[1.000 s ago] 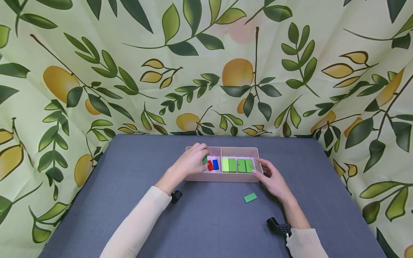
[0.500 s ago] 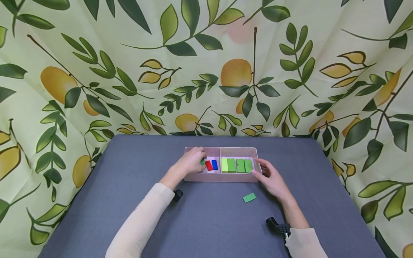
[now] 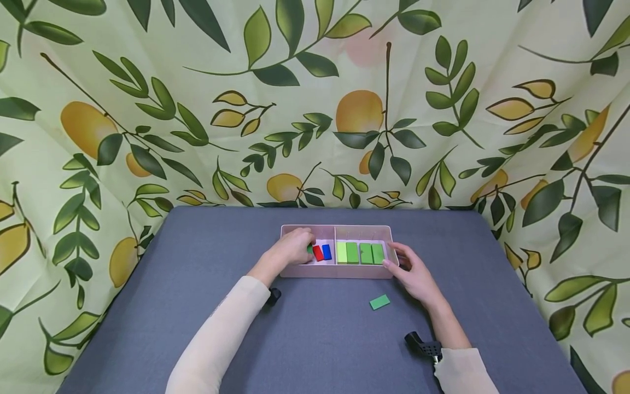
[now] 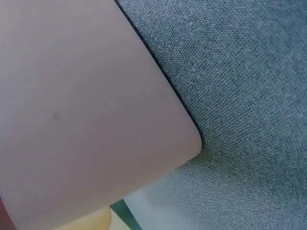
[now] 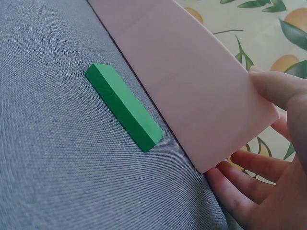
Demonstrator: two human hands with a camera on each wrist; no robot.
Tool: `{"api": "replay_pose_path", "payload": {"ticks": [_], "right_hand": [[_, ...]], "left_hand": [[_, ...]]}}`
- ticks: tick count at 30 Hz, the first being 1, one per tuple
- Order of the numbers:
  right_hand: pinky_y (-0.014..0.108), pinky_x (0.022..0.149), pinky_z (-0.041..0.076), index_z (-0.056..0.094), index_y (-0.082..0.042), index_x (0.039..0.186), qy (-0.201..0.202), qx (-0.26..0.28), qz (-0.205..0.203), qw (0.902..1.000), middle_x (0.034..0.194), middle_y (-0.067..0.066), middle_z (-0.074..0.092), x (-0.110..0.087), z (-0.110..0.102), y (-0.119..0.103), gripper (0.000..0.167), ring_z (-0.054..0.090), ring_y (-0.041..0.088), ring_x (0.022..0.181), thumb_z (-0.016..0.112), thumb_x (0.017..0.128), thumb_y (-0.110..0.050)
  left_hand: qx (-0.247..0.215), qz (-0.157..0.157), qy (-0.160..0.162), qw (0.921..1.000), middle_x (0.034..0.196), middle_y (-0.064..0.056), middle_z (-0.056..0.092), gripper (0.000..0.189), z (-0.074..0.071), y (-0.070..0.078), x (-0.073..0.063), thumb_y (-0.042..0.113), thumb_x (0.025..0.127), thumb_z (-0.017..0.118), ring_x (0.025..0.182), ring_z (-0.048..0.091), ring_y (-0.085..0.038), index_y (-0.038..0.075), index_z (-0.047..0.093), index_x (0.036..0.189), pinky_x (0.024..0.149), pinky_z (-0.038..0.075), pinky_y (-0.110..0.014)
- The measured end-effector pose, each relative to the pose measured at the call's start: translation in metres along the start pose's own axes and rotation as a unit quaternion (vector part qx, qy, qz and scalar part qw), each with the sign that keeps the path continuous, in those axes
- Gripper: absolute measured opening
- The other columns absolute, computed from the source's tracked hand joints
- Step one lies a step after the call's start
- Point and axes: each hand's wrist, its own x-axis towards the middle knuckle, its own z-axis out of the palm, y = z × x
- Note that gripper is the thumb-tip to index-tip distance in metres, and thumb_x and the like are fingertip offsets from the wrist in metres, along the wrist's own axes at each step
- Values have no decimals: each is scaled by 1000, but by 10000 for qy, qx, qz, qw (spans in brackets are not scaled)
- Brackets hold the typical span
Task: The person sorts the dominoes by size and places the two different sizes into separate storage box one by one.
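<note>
A pink two-compartment box (image 3: 339,271) stands on the table. My left hand (image 3: 295,247) reaches into its left compartment and pinches a green block (image 3: 309,249), mostly hidden by the fingers. Beside those fingertips lie a red block (image 3: 318,253) and a blue block (image 3: 327,252). My right hand (image 3: 412,272) grips the box's right end. In the right wrist view, its thumb lies at the top rim and the other fingers go round the corner of the box (image 5: 192,81). The left wrist view shows mostly the outer wall (image 4: 96,110) of the box.
Several green blocks (image 3: 351,253), one of them lighter, stand in a row in the right compartment. A loose green block (image 3: 379,302) lies on the grey cloth (image 3: 315,339) in front of the box. A leaf-patterned curtain (image 3: 305,109) hangs behind the table.
My left hand has sunk lower into the left compartment with the green block, less of which shows now. The right hand stays on the box's end.
</note>
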Motion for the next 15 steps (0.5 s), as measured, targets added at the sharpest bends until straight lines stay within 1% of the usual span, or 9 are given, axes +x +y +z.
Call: {"api": "replay_pose_path", "payload": {"ticks": [5, 10, 15], "right_hand": [[59, 101, 38, 41, -10, 153, 9, 20, 34, 10000, 152, 24, 41, 0, 0, -2, 66, 43, 43, 132, 68, 99, -36], [59, 101, 38, 42, -10, 152, 17, 32, 10, 10000, 151, 24, 42, 0, -1, -2, 65, 43, 44, 132, 68, 99, -37], [59, 101, 37, 42, -9, 152, 22, 50, -19, 10000, 151, 25, 42, 0, -1, -1, 64, 43, 44, 131, 68, 99, -35]], "left_hand": [[51, 22, -61, 10000, 104, -3, 65, 35, 3, 0, 3, 20, 87, 80, 96, 56, -19, 8, 72, 118, 91, 51, -34], [49, 45, -32, 10000, 111, -4, 66, 37, 3, 0, 3, 20, 87, 80, 102, 57, -20, 8, 71, 121, 96, 50, -36], [-101, 5, 11, 9999, 116, -6, 67, 38, 1, 0, 0, 17, 88, 79, 106, 58, -21, 8, 71, 124, 100, 49, -37]]}}
